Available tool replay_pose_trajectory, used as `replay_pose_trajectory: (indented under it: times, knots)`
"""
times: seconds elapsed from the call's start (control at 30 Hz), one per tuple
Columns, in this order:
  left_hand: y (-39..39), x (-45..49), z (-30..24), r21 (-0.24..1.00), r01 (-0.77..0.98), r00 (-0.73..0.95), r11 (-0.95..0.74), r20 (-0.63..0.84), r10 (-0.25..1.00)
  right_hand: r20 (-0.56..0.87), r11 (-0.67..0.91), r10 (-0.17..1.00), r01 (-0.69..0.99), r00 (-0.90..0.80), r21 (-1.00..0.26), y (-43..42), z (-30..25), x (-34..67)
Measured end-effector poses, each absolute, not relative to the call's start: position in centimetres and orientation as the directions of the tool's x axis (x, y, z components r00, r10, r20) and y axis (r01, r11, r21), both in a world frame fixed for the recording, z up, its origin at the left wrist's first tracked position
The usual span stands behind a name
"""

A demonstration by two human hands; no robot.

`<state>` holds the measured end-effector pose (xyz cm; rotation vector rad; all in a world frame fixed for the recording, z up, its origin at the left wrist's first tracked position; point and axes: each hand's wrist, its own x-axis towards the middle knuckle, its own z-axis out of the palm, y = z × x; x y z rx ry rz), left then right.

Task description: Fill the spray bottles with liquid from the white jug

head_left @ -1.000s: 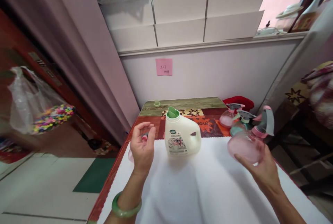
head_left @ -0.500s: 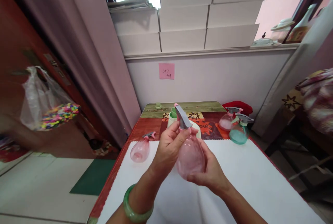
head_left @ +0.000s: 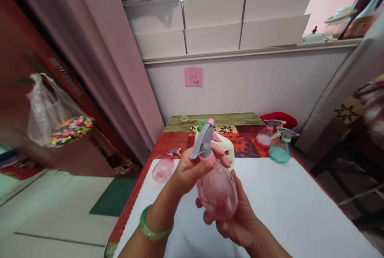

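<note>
Just in front of the white jug (head_left: 229, 154), the pink spray bottle (head_left: 217, 192) stands nearly upright, its belly cupped from below in the curled right hand (head_left: 240, 220), while the left hand (head_left: 187, 170), higher up, closes round the neck under the grey trigger (head_left: 204, 140).

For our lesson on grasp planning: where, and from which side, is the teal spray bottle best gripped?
Grip the teal bottle at its narrow neck, just under the grey trigger head, coming from the front right. It stands upright, wide and round below, and a pink bottle stands close at its back left. The left hand and right hand hold a third bottle.
</note>
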<state>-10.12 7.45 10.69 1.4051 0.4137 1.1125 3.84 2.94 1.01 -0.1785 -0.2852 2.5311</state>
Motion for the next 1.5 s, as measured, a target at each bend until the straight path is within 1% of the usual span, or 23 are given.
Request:
replay_pose_trajectory:
  times: [0.07,0.13,0.23,0.3,0.4,0.47,0.53,0.57,0.6,0.63,0.67,0.7,0.77,0.83,0.87,0.93,1.03,1.13,1.2,1.27,1.37,1.43,1.5]
  knots:
    - [7.4,-10.3,10.7,0.915,-0.342,0.411,-0.213,0.350,0.842,-0.115,-0.807,0.579,-0.546,-0.808,-0.224,3.0,1.4,4.1]
    - [7.3,-10.2,10.5,0.912,-0.352,0.363,-0.213,0.342,0.867,-0.182,-0.777,0.624,-0.577,-0.760,-0.253,3.2,2.1,4.3]
    - [7.1,-10.0,10.2,0.894,-0.387,0.308,-0.227,0.357,0.882,-0.288,-0.667,0.744,-0.642,-0.603,-0.379,3.1,3.0,4.0]
    - [7.0,-9.8,10.0,0.885,-0.393,0.242,-0.250,0.362,0.900,-0.289,-0.524,0.852,-0.687,-0.438,-0.504,3.0,3.3,3.4]
    - [6.8,-9.5,9.8,0.878,-0.363,0.124,-0.312,0.377,0.918,-0.096,-0.150,0.988,-0.660,-0.118,-0.736,2.7,2.6,2.5]
    - [6.8,-9.3,9.8,0.864,-0.373,0.069,-0.338,0.390,0.918,0.065,0.104,0.994,-0.520,0.093,-0.848,2.4,1.8,2.0]
    - [6.8,-9.2,9.8,0.838,-0.437,0.051,-0.327,0.386,0.921,0.168,0.247,0.961,-0.404,0.220,-0.881,2.1,1.1,1.7]
    - [6.8,-9.2,9.9,0.821,-0.478,0.052,-0.312,0.381,0.923,0.181,0.263,0.957,-0.417,0.226,-0.870,2.1,0.9,1.7]
    - [6.9,-9.2,9.9,0.805,-0.514,0.059,-0.297,0.378,0.924,0.154,0.222,0.972,-0.488,0.175,-0.844,2.0,0.9,1.8]
    - [6.9,-9.3,9.9,0.790,-0.544,0.072,-0.283,0.380,0.922,0.090,0.106,0.994,-0.590,0.058,-0.800,2.1,0.9,2.0]
    - [7.0,-9.4,9.9,0.781,-0.564,0.092,-0.266,0.380,0.921,0.008,-0.077,0.992,-0.676,-0.123,-0.733,2.3,1.1,2.3]
    - [7.1,-9.5,9.8,0.778,-0.577,0.114,-0.249,0.379,0.918,-0.067,-0.293,0.942,-0.705,-0.330,-0.646,2.5,1.2,2.7]
    - [7.3,-9.7,9.7,0.785,-0.579,0.156,-0.221,0.373,0.915,-0.146,-0.637,0.737,-0.606,-0.660,-0.477,3.1,1.5,3.4]
    - [7.4,-9.9,9.5,0.806,-0.555,0.183,-0.204,0.358,0.916,-0.154,-0.761,0.609,-0.519,-0.778,-0.388,3.5,1.6,3.8]
    - [7.5,-10.0,9.5,0.819,-0.537,0.183,-0.201,0.346,0.920,-0.152,-0.760,0.616,-0.532,-0.773,-0.373,3.6,1.6,3.8]
    - [7.6,-10.4,9.3,0.842,-0.501,0.154,-0.197,0.311,0.938,-0.152,-0.669,0.721,-0.621,-0.676,-0.408,3.5,1.5,3.4]
    - [7.7,-10.8,9.4,0.860,-0.469,0.101,-0.200,0.277,0.956,-0.063,-0.307,0.938,-0.730,-0.341,-0.610,3.1,1.2,2.6]
    - [7.7,-10.9,9.7,0.870,-0.455,0.114,-0.191,0.269,0.956,0.084,0.028,0.995,-0.634,-0.058,-0.773,2.9,0.7,1.8]
    - [7.6,-10.7,10.1,0.876,-0.438,0.104,-0.204,0.274,0.956,0.119,0.092,0.993,-0.584,-0.008,-0.807,2.9,0.5,1.5]
    - [7.6,-10.3,10.4,0.875,-0.423,0.072,-0.234,0.290,0.954,0.118,0.074,0.992,-0.597,-0.034,-0.799,2.9,0.7,1.4]
    - [7.7,-9.9,10.6,0.856,-0.441,0.062,-0.268,0.327,0.943,0.068,-0.067,0.982,-0.662,-0.176,-0.747,2.9,1.5,1.6]
    - [7.8,-10.0,10.5,0.839,-0.464,0.082,-0.285,0.361,0.929,-0.013,-0.232,0.950,-0.682,-0.311,-0.694,2.9,1.9,2.0]
    - [7.8,-10.3,10.2,0.830,-0.481,0.113,-0.283,0.379,0.919,-0.163,-0.456,0.875,-0.660,-0.456,-0.597,3.1,1.9,2.5]
